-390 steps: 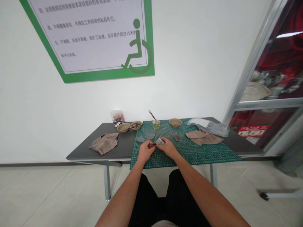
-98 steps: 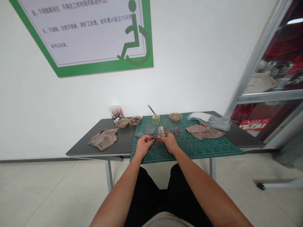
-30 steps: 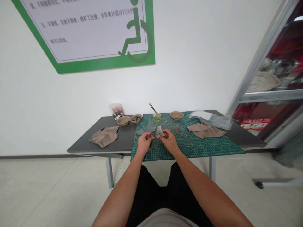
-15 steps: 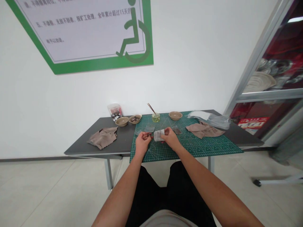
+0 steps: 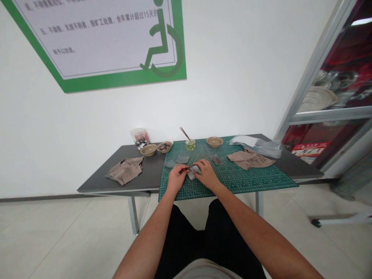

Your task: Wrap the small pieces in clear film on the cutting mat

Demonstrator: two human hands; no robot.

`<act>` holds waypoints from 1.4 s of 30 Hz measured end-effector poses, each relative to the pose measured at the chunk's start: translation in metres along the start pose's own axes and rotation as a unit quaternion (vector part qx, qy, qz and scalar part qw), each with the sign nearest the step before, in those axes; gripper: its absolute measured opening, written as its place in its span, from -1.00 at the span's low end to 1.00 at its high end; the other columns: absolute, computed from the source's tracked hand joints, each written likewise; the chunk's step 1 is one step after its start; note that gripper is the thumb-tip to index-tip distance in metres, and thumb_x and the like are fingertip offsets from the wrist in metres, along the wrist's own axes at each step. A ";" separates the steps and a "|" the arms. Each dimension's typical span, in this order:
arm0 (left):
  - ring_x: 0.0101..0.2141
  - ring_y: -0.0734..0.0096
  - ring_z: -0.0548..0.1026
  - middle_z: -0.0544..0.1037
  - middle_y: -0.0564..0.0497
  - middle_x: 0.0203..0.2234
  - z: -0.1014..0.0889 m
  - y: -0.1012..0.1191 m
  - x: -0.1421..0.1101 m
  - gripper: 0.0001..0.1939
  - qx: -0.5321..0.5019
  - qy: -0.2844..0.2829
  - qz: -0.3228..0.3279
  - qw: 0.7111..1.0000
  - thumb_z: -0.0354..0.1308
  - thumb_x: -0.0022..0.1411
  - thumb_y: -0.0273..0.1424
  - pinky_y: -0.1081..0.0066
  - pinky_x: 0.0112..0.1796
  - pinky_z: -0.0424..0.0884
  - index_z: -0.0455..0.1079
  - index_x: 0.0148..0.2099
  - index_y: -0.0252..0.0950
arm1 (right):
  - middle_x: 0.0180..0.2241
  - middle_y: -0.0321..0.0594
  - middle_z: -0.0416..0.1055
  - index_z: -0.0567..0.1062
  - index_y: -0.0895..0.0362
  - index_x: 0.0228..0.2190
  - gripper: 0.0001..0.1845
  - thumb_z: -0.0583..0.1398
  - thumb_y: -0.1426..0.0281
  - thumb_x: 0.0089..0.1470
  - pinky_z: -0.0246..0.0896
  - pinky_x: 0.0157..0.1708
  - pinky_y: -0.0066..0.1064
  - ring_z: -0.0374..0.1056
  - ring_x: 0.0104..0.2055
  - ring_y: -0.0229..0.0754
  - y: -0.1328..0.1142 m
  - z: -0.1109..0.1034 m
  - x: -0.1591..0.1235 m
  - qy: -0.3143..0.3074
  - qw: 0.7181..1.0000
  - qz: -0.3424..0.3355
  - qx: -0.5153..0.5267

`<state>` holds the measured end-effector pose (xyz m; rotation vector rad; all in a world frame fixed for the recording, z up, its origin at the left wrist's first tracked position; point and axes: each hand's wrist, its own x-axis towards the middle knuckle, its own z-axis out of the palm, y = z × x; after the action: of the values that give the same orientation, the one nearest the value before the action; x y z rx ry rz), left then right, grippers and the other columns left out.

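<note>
Left hand (image 5: 177, 176), head view: curled, pinching a small dark piece (image 5: 188, 169), mostly hidden and too tiny to identify.
Right hand (image 5: 207, 173): grasping a pale sheet (image 5: 193, 173), partly covered by fingers, bearing marks too blurred to read.
Pale sheet: between both hands, above the cutting mat (image 5: 238, 181); impossible to tell whether touching it.
Bowl (image 5: 165, 147): at 11 o'clock from the hands, holding dark bits hard to make out singly.
Glass jar (image 5: 191, 145): at 12 o'clock, with unclear yellow-green contents.
Wall sign (image 5: 116, 46): at 11 o'clock, cut off above.
</note>
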<state>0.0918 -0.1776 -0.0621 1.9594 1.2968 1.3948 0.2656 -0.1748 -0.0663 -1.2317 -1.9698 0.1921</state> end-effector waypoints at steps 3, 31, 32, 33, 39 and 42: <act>-0.35 0.40 0.49 0.57 0.03 -0.38 0.003 0.002 -0.002 -0.83 0.017 -0.042 -0.023 0.999 0.13 0.07 -0.49 0.40 -0.26 0.39 0.50 -0.26 -0.23 | -0.28 -0.20 0.42 0.44 0.11 -0.11 -0.66 0.18 0.48 0.01 0.14 -0.13 -0.34 0.27 -0.17 -0.16 -0.001 -0.003 -0.002 -0.066 0.996 -0.014 0.054; -0.01 0.23 0.37 0.49 -0.11 -0.07 0.002 0.001 -0.004 -0.67 0.224 -0.175 0.075 0.956 -0.04 0.24 -0.48 0.21 0.06 0.24 0.43 0.00 -0.25 | -0.41 -0.21 0.45 0.52 0.12 -0.38 -0.91 0.18 0.41 0.06 0.15 -0.24 -0.37 0.33 -0.28 -0.17 0.004 -0.008 0.002 -0.097 0.994 -0.008 -0.046; -0.01 0.23 0.38 0.50 -0.11 -0.08 0.002 0.000 -0.003 -0.67 0.218 -0.173 0.072 0.958 -0.04 0.24 -0.48 0.21 0.06 0.24 0.43 -0.01 -0.26 | -0.40 -0.20 0.45 0.53 0.11 -0.37 -0.90 0.19 0.41 0.06 0.15 -0.23 -0.37 0.33 -0.27 -0.16 0.003 -0.006 0.003 -0.099 0.994 -0.008 -0.049; -0.03 0.23 0.39 0.51 -0.12 -0.09 0.002 -0.001 -0.003 -0.68 0.214 -0.171 0.070 0.959 -0.03 0.23 -0.48 0.21 0.05 0.25 0.44 -0.02 -0.26 | -0.39 -0.19 0.46 0.53 0.11 -0.37 -0.90 0.19 0.41 0.06 0.15 -0.21 -0.36 0.34 -0.26 -0.16 0.003 -0.005 0.005 -0.101 0.993 -0.009 -0.051; -0.03 0.19 0.37 0.47 -0.17 -0.06 0.005 -0.001 -0.005 -0.64 0.235 -0.157 0.078 0.956 -0.03 0.21 -0.50 0.19 0.03 0.27 0.41 0.03 -0.32 | -0.37 -0.18 0.49 0.56 0.10 -0.40 -0.89 0.19 0.43 0.05 0.16 -0.18 -0.34 0.34 -0.24 -0.15 -0.002 -0.004 0.000 -0.093 0.995 -0.023 -0.041; -0.03 0.18 0.36 0.47 -0.16 -0.05 0.005 -0.001 -0.006 -0.63 0.239 -0.163 0.070 0.955 -0.04 0.21 -0.50 0.19 0.02 0.27 0.41 0.03 -0.31 | -0.38 -0.19 0.50 0.57 0.09 -0.41 -0.88 0.20 0.44 0.05 0.16 -0.19 -0.34 0.35 -0.24 -0.14 0.003 -0.008 -0.001 -0.103 0.994 -0.037 -0.031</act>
<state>0.0959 -0.1814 -0.0679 2.5119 1.4494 0.8013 0.2733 -0.1764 -0.0635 -1.2174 -2.2100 0.2294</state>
